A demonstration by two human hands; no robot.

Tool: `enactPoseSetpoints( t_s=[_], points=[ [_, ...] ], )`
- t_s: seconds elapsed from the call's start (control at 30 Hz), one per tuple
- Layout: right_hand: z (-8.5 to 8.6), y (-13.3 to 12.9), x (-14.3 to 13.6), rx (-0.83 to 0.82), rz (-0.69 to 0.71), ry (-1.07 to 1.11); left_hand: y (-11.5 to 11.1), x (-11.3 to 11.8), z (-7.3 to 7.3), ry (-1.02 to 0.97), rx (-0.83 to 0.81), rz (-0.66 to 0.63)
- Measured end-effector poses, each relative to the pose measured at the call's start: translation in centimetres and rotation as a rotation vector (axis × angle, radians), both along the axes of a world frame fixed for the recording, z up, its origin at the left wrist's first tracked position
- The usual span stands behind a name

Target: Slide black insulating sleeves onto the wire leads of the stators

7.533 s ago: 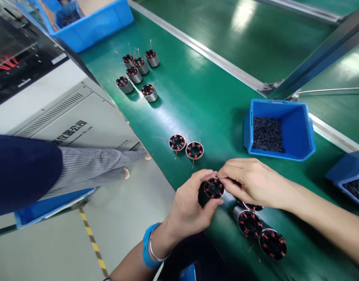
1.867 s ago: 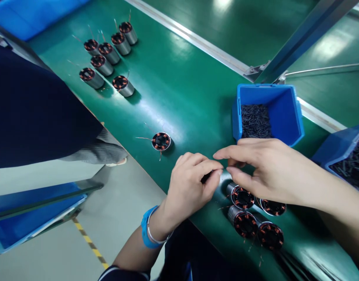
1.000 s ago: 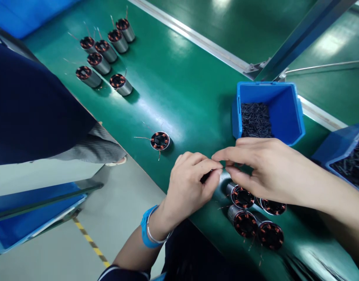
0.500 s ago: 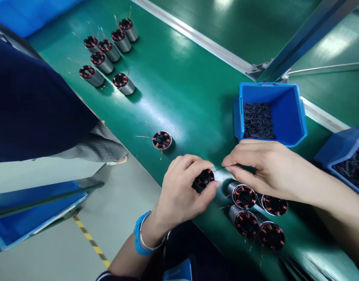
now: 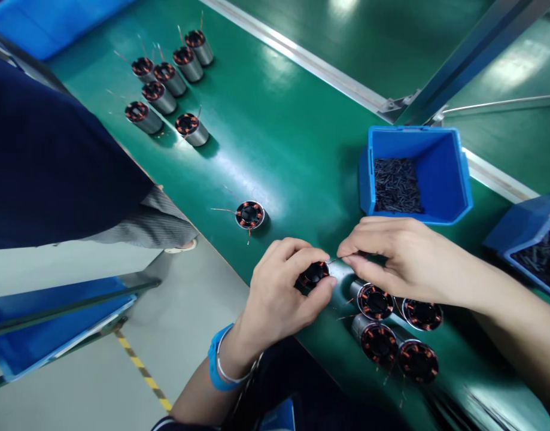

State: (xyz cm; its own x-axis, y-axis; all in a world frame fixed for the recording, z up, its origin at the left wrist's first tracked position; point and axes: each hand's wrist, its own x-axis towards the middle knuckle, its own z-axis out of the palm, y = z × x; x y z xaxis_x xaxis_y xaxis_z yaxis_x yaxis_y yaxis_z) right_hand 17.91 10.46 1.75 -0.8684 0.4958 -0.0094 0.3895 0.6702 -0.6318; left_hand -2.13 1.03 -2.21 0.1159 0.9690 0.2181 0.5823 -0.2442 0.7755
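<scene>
My left hand [image 5: 286, 287] is wrapped round a motor stator [image 5: 314, 275], a steel cylinder with copper windings and a black inner lining. Thumb and fingers press its sides, and its open end faces up. My right hand [image 5: 386, 254] pinches the tip of a thin wire lead [image 5: 333, 261] that sticks out of this stator. Whether a small sleeve is also between those fingertips, I cannot tell. Below my right hand several more stators [image 5: 375, 301] stand close together. Another single stator [image 5: 250, 215], with copper leads poking out, stands up-left of my left hand.
A blue bin [image 5: 465, 173] holding short black tubes stands behind my right hand; a second blue bin [image 5: 503, 239] is at the right edge. Several stators [image 5: 159, 99] stand far left on the green table [image 5: 297, 155]. A person in dark clothing [image 5: 54, 161] is at the left.
My right hand has edged slightly left, towards the held stator, still pinching the lead. My left hand keeps the same grip. The whole view has shifted a little.
</scene>
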Motion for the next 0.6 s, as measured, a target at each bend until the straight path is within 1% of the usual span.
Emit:
enactPoseSetpoints(
  t_s=[0.17,0.27,0.33,0.43,0.6],
  points=[
    [0.1,-0.6,0.3,0.105,-0.048,-0.009,-0.1,-0.1,0.1,0.006,0.007,-0.001],
    [0.1,-0.8,0.3,0.206,-0.001,-0.008,-0.6,-0.1,0.2,0.017,-0.010,0.019],
    [-0.1,-0.6,0.3,0.262,0.039,-0.036,-1.0,-0.1,0.1,0.025,-0.022,0.061],
    [-0.8,0.1,0.2,0.246,0.108,-0.038,-1.5,-0.1,-0.4,-0.011,-0.012,0.105],
    [-2.3,1.0,-1.1,0.174,0.218,0.138,-2.0,-0.6,-1.0,-0.146,0.011,0.033]
  ],
)
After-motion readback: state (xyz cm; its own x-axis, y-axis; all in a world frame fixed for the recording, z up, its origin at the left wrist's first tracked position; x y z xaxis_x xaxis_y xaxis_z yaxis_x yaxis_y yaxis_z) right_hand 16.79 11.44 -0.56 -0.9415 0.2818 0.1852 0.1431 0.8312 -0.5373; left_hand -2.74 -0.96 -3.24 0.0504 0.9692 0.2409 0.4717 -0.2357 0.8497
